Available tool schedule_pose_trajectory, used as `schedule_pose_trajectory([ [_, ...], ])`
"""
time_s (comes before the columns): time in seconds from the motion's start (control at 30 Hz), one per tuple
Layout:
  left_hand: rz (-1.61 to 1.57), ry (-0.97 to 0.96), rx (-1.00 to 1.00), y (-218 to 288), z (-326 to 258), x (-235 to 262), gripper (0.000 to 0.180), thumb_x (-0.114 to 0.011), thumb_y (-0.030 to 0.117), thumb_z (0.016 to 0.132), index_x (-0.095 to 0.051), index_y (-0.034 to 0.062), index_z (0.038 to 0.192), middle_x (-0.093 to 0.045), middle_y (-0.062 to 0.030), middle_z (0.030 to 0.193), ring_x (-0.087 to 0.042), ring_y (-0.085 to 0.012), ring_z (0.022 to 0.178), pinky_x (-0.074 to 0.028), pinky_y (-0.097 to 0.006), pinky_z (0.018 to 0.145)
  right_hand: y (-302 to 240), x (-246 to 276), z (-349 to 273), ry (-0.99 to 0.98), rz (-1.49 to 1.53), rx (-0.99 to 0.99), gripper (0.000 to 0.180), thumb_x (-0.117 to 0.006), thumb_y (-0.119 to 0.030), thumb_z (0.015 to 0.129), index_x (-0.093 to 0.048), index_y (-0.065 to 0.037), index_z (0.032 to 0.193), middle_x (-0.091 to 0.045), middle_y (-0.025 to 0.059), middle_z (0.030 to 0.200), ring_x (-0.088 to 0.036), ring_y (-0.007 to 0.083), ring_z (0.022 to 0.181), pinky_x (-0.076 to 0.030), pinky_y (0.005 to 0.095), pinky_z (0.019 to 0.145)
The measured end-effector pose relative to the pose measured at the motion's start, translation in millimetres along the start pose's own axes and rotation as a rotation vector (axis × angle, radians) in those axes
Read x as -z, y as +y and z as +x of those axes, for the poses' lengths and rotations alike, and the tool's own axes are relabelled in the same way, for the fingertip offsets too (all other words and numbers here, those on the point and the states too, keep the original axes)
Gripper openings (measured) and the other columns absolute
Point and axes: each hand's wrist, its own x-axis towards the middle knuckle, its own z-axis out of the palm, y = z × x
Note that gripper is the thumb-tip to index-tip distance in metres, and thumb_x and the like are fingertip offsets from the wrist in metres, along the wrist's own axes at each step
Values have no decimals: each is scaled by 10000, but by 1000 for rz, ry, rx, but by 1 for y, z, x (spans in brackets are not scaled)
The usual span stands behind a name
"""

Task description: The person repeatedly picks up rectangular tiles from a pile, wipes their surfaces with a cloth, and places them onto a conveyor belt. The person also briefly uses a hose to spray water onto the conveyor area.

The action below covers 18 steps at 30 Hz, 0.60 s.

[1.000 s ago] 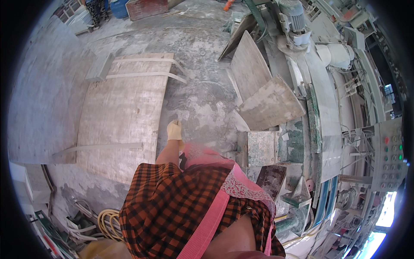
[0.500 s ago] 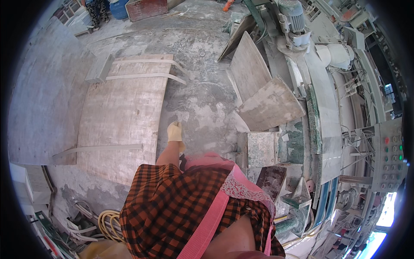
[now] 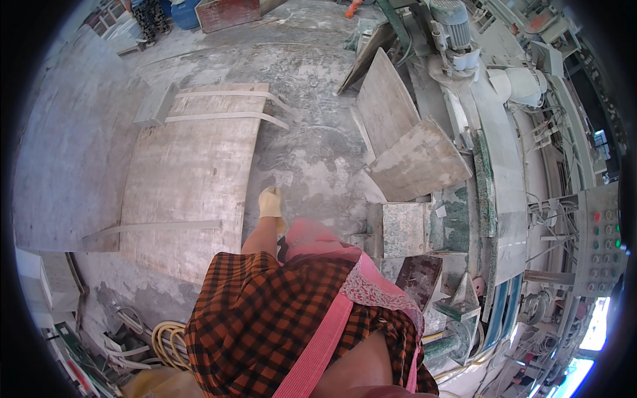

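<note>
Past my checked sleeve [image 3: 232, 272] and pink apron [image 3: 315, 240], my left hand [image 3: 270, 201] hangs in a pale yellow glove; I cannot tell whether its fingers grip anything. Just left of it lies a board [image 3: 189, 169] with pale strips [image 3: 219, 118] across. Farther, rightward, are slanted slabs [image 3: 421, 159], then a motor [image 3: 455, 28].

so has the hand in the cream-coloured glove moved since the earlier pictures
No: the hand in the cream-coloured glove stays just right of the pale rectangular wooden board beside it, with no visible shift against the board's edge.
</note>
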Motion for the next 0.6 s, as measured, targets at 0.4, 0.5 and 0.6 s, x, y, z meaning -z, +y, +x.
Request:
schedule_pose_trajectory([
  [0.4, -2, -12, -10, 3, 2, 5, 281, -556, 268, 865, -709, 36, 824, -666, -244, 807, -674, -389, 789, -508, -449, 721, 5, -3, -3, -49, 119, -50, 362, -600, -271, 893, -676, 73, 976, -722, 130, 876, -661, 207, 812, -508, 342, 742],
  [0.5, -21, -8, -9, 6, 1, 6, 281, -555, 268, 868, -709, 37, 830, -667, -243, 818, -674, -391, 798, -509, -449, 724, 1, -2, -4, -38, 46, -50, 386, -590, -285, 902, -674, 79, 997, -735, 157, 938, -682, 233, 854, -516, 354, 768],
  [0.6, -29, -14, -2, 8, 0, 7, 281, -553, 268, 874, -711, 38, 839, -668, -244, 831, -673, -394, 808, -509, -449, 726, 3, -3, -3, -47, 95, -28, 400, -577, -293, 912, -674, 82, 1008, -736, 171, 981, -691, 244, 895, -517, 358, 789],
])
